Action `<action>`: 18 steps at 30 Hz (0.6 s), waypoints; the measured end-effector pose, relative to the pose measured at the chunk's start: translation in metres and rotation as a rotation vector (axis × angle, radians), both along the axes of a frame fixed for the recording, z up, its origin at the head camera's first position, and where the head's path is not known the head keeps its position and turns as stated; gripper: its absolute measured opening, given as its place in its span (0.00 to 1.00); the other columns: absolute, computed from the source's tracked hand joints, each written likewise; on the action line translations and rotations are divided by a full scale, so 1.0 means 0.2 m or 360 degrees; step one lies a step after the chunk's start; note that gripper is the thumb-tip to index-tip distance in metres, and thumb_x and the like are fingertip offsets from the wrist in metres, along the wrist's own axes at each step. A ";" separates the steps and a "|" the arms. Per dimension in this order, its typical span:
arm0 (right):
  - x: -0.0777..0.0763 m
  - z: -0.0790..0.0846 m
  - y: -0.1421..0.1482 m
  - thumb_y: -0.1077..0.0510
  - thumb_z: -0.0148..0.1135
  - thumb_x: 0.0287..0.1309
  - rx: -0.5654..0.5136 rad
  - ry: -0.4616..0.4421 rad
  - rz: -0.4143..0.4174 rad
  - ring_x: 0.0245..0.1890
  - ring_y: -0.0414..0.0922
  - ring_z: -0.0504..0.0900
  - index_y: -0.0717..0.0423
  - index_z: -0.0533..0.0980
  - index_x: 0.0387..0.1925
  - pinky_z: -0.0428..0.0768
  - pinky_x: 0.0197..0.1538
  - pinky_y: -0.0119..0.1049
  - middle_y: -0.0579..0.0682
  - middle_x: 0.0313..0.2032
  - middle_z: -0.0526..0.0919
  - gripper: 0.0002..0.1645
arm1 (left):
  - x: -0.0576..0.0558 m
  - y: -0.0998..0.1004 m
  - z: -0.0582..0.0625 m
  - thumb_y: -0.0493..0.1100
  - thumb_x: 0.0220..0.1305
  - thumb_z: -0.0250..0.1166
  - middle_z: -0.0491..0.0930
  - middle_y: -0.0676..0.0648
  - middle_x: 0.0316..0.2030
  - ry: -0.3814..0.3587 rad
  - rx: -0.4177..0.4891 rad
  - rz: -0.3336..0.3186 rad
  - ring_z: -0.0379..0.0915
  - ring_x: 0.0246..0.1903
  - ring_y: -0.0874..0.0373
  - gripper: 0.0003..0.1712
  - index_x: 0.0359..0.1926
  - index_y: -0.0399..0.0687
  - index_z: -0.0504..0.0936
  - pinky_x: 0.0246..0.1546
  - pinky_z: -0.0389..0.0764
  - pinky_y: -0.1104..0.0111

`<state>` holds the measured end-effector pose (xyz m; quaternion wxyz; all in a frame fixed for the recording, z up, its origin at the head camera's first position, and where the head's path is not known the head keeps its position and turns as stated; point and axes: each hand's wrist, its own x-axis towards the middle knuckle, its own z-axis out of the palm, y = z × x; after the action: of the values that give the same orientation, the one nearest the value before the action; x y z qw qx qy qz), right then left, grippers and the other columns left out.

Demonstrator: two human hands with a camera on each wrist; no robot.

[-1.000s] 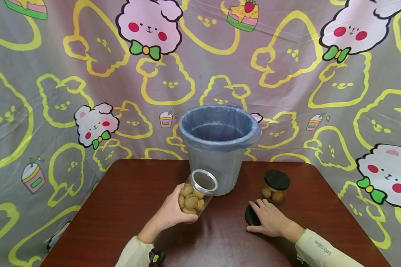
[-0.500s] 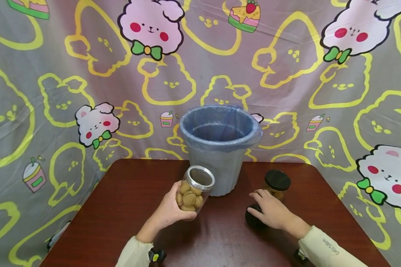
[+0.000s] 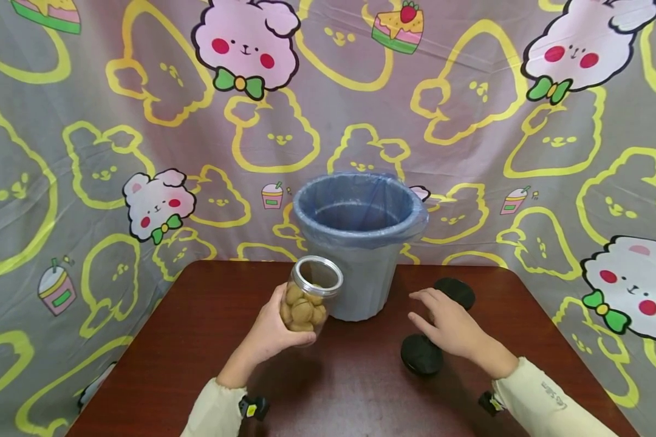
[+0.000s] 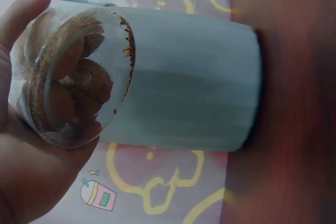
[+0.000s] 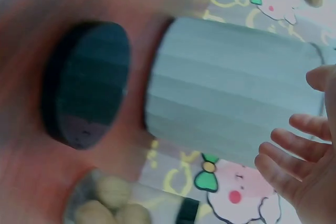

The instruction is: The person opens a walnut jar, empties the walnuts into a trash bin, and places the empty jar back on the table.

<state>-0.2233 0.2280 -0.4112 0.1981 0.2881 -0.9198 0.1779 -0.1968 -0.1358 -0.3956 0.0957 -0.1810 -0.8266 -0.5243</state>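
Note:
My left hand (image 3: 273, 328) grips a clear jar (image 3: 311, 297) of brown round nuts that look like walnuts, lidless and tilted, held above the table in front of the bin. Seen from the left wrist, the jar's clear bottom (image 4: 118, 77) has brown crumbs along its edge. My right hand (image 3: 451, 321) hovers with fingers spread, holding nothing. Just below it a black lid (image 3: 421, 354) lies on the table. Behind the hand stands a second jar with a black lid (image 3: 456, 293); its body is mostly hidden in the head view, but its nuts (image 5: 113, 192) show in the right wrist view.
A grey bin (image 3: 361, 279) lined with a blue plastic bag (image 3: 361, 233) stands at the back middle of the dark red-brown table (image 3: 208, 315). A patterned cloth (image 3: 459, 158) hangs behind and at both sides.
My right hand has let go of the black lid and risen away from it. The left hand has lifted the jar slightly and moved it left.

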 end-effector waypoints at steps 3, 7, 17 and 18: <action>-0.02 0.05 0.01 0.48 0.60 0.61 -0.0048 -0.0003 -0.0037 0.42 0.45 0.76 0.57 0.73 0.53 0.77 0.43 0.45 0.50 0.48 0.77 0.24 | 0.02 0.00 0.08 0.36 0.31 0.81 0.76 0.42 0.47 0.0054 -0.0009 -0.0001 0.74 0.43 0.52 0.54 0.62 0.38 0.61 0.44 0.74 0.62; -0.04 0.12 0.02 0.50 0.60 0.61 -0.0100 0.0016 -0.0067 0.48 0.51 0.75 0.61 0.72 0.55 0.75 0.47 0.50 0.54 0.50 0.76 0.25 | -0.02 -0.02 0.09 0.37 0.31 0.81 0.76 0.43 0.47 0.0063 -0.0018 0.0019 0.74 0.43 0.54 0.54 0.62 0.42 0.61 0.44 0.75 0.62; -0.10 0.27 0.02 0.53 0.59 0.62 -0.0244 0.0083 -0.0140 0.53 0.57 0.72 0.67 0.70 0.56 0.70 0.52 0.55 0.61 0.53 0.73 0.26 | -0.11 -0.07 0.08 0.42 0.30 0.82 0.75 0.44 0.48 0.0142 0.0030 0.0016 0.74 0.44 0.53 0.57 0.63 0.46 0.61 0.46 0.75 0.57; -0.11 0.28 0.02 0.54 0.59 0.62 -0.0262 0.0103 -0.0144 0.51 0.57 0.73 0.67 0.70 0.56 0.71 0.51 0.55 0.61 0.53 0.72 0.26 | -0.11 -0.07 0.09 0.42 0.30 0.82 0.75 0.44 0.48 0.0143 0.0032 0.0016 0.74 0.44 0.53 0.57 0.63 0.46 0.61 0.46 0.75 0.57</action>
<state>-0.2458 0.2312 -0.3547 0.2586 0.2345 -0.9073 0.2343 -0.2190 -0.1503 -0.3777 0.1372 -0.1993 -0.8170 -0.5234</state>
